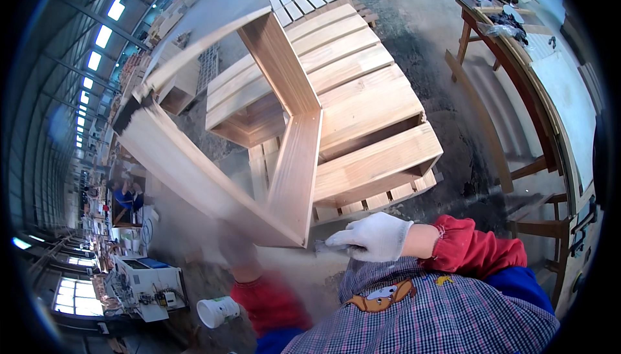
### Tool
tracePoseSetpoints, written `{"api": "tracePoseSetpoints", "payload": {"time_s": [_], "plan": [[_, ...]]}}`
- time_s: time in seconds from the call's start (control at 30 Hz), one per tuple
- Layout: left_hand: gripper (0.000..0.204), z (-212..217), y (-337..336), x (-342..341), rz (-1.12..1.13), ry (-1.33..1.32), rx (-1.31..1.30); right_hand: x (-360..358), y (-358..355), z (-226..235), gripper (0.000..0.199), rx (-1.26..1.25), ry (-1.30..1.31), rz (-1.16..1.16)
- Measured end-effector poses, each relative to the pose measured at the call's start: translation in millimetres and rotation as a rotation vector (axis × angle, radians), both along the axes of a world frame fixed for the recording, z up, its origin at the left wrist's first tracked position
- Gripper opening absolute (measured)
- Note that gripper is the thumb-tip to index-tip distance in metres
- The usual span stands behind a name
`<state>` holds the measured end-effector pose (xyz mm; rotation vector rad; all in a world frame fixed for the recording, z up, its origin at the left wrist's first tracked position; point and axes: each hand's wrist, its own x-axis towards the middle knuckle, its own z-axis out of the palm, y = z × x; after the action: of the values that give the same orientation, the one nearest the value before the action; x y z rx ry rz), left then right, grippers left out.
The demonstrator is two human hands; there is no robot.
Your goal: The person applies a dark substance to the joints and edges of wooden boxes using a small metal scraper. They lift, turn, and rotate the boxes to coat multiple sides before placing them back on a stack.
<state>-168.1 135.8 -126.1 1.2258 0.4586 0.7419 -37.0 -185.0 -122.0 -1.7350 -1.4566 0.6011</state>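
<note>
There was one left hand (pixel 238 254), one right hand (pixel 378 236), two red sleeves (pixel 475 248) and, yep, one checked apron (pixel 433 318). Just the one wooden frame (pixel 294 166) was up close, with four boards (pixel 281 63), plus one white bucket (pixel 218 312) by the left sleeve.

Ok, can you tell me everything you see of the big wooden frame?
The wooden frame is pale, grainy boards joined at corners around an open middle. It's tilted in front of the wooden boxes, its left end blurred. The left hand, blurred too, is at its lower board and seems to hold it. The white-gloved right hand is near its bottom corner; I can't tell if they touch.
</note>
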Motion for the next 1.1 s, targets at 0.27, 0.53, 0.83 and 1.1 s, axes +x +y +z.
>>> {"api": "tracePoseSetpoints", "payload": {"time_s": [0.27, 0.53, 0.83, 1.1], "plan": [[0.048, -109.1, 17.1, -47.7, 0.118, 0.104, 0.125, 12.7, -8.2, -22.2, 0.048, 0.07, 0.254, -0.172], [0.041, -164.6, 11.4, -74.9, -0.077, -0.11, -0.3, 11.2, -25.6, -40.7, 0.046, -0.051, 0.723, -0.393], [0.057, 14.9, 67.8, -18.0, -0.362, -0.047, -0.331, 4.9, -5.3, -42.5, 0.045, -0.002, 0.912, -0.547], [0.066, 79.4, 55.0, 117.5, -0.949, 0.006, -0.266, -13.2, -20.0, -46.9, 0.044, 0.058, 0.777, -0.867]]}}
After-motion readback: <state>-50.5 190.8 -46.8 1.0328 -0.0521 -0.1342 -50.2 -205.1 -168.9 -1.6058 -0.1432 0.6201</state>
